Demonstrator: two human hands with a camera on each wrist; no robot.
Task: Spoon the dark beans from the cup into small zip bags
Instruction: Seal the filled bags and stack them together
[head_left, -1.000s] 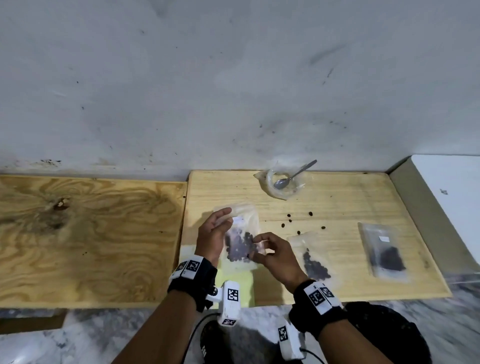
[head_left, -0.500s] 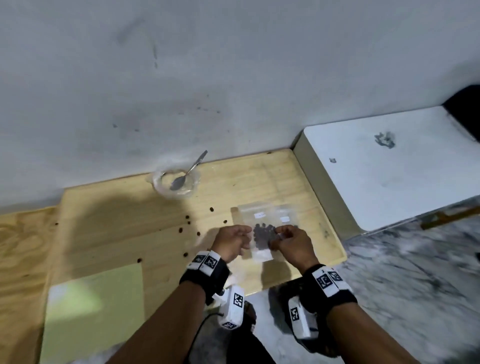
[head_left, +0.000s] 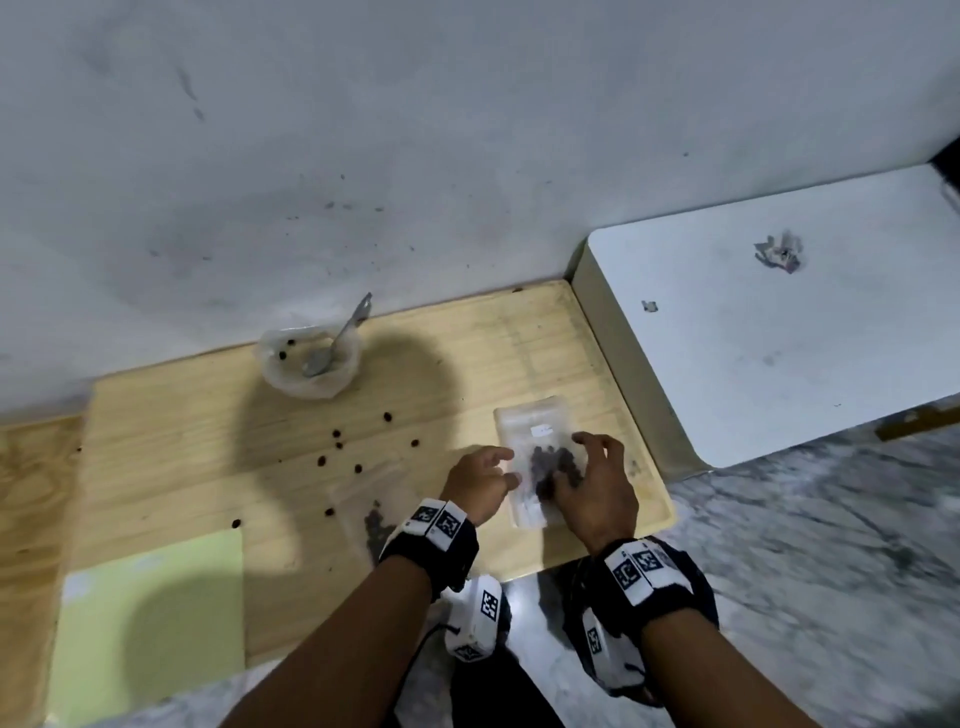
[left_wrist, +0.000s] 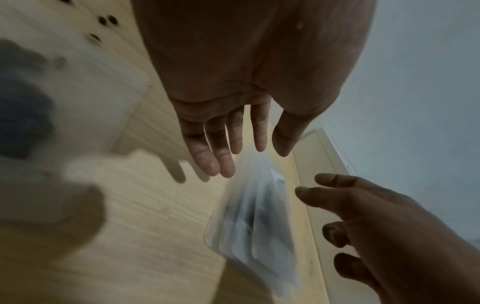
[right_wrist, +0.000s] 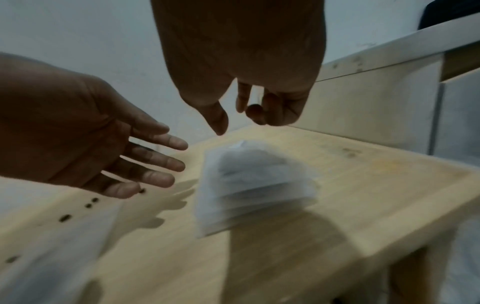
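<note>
A clear zip bag (head_left: 540, 462) with dark beans in it lies at the right end of the wooden board (head_left: 467, 364). It is blurred in both wrist views, as bag (left_wrist: 254, 216) and bag (right_wrist: 249, 185). My left hand (head_left: 498, 467) hovers at its left edge with straight fingers (left_wrist: 223, 160) and holds nothing. My right hand (head_left: 584, 462) is spread over its right side, fingers loosely curled (right_wrist: 255, 115), gripping nothing. The clear plastic cup (head_left: 311, 364) stands at the back with the metal spoon (head_left: 337, 343) in it and a few beans left.
A second bag with beans (head_left: 371, 504) lies left of my left wrist. Loose beans (head_left: 337, 447) are scattered mid-board. A raised white slab (head_left: 779, 322) borders the board on the right, a grey wall (head_left: 415, 156) behind. A pale green sheet (head_left: 156, 623) lies near left.
Both hands carried the filled bag from the middle of the board to its right end and let go of it. The head view swung right.
</note>
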